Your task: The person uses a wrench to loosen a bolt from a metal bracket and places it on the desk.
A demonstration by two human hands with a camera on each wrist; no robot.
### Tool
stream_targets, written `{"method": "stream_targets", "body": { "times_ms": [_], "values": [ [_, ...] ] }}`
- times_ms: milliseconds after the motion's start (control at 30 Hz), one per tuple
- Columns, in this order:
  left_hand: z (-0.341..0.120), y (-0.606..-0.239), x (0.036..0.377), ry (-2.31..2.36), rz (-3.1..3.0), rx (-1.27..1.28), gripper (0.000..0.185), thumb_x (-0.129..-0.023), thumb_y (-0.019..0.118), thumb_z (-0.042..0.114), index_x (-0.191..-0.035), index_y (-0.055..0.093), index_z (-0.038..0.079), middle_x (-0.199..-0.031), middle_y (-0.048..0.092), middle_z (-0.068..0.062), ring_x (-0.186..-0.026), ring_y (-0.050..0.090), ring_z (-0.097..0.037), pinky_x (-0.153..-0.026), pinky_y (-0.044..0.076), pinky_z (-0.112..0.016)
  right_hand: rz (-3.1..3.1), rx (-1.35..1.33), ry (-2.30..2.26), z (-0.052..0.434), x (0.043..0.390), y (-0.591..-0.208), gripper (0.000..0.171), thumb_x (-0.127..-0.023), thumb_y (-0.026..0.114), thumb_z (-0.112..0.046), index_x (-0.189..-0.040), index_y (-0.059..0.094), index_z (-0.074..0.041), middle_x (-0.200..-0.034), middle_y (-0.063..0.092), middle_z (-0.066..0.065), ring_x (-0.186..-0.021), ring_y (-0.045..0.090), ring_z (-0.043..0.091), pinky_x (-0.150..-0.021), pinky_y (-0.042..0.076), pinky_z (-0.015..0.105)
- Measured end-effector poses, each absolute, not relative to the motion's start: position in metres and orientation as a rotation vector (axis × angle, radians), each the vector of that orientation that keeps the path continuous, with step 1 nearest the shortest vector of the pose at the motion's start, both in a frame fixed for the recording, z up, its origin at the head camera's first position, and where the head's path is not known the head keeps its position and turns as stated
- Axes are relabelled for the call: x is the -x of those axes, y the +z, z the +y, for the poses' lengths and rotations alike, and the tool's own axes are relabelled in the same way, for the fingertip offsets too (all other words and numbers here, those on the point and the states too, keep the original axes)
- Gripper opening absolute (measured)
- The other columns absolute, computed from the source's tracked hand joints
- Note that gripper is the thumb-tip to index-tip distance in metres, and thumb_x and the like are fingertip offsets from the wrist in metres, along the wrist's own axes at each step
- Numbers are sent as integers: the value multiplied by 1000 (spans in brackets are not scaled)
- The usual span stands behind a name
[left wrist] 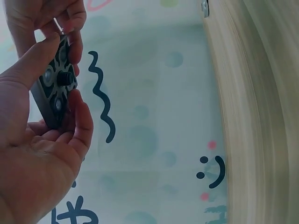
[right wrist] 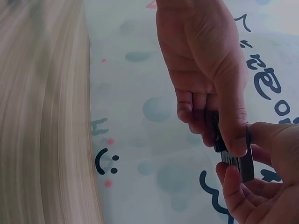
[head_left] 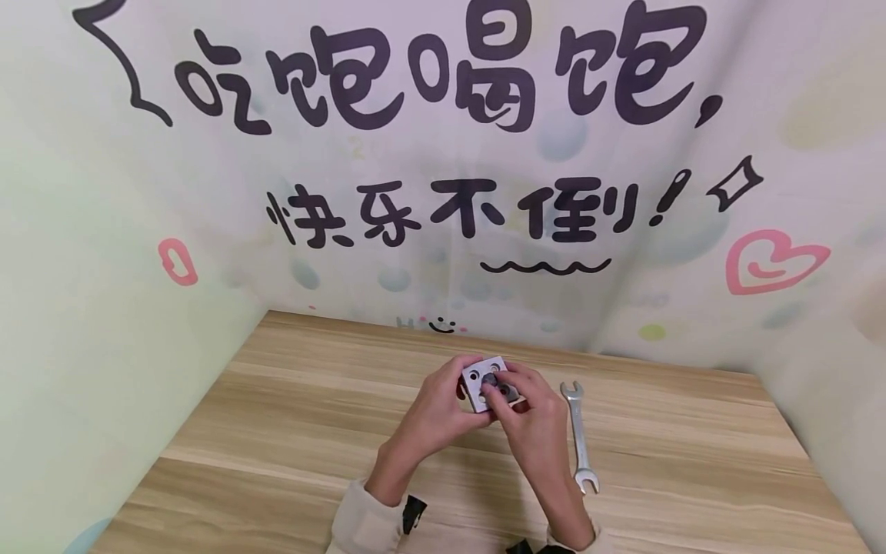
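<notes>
Above the table, my left hand [head_left: 439,408] grips a square grey metal plate [head_left: 477,388] by its edges, with the thumb on the near side. The plate has round holes near its corners. A dark bolt head [head_left: 489,379] stands at its middle, and my right hand [head_left: 540,423] pinches it between thumb and forefinger. In the left wrist view the plate's other face [left wrist: 48,74] shows ridges, round holes and a short black stub [left wrist: 65,78] sticking out. Both hands overlap the plate [right wrist: 247,168] in the right wrist view, hiding much of it.
A silver double open-ended wrench [head_left: 578,438] lies on the wooden table [head_left: 277,415], just right of my right forearm. Behind the table hangs a pale printed cloth [head_left: 388,277] with dark lettering. Similar cloth closes off both sides.
</notes>
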State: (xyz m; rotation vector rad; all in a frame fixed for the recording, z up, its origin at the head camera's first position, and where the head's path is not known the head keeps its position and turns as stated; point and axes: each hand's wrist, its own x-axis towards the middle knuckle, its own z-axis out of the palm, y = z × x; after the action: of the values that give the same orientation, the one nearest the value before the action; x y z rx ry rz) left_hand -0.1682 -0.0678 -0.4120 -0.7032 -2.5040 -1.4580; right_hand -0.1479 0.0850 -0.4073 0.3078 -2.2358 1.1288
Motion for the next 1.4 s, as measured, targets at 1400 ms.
{"method": "stream_targets", "body": {
  "times_ms": [1400],
  "values": [
    [-66, -415, 168, -1413, -2408, 749, 68, -72, 88, 12, -131, 55, 8, -120, 66, -5, -89, 57, -12, -72, 50, -29, -2213, -274, 1183, 85, 146, -405, 24, -76, 85, -8, -86, 63, -6, -112, 69, 12, -77, 67, 15, -59, 55, 20]
  ]
}}
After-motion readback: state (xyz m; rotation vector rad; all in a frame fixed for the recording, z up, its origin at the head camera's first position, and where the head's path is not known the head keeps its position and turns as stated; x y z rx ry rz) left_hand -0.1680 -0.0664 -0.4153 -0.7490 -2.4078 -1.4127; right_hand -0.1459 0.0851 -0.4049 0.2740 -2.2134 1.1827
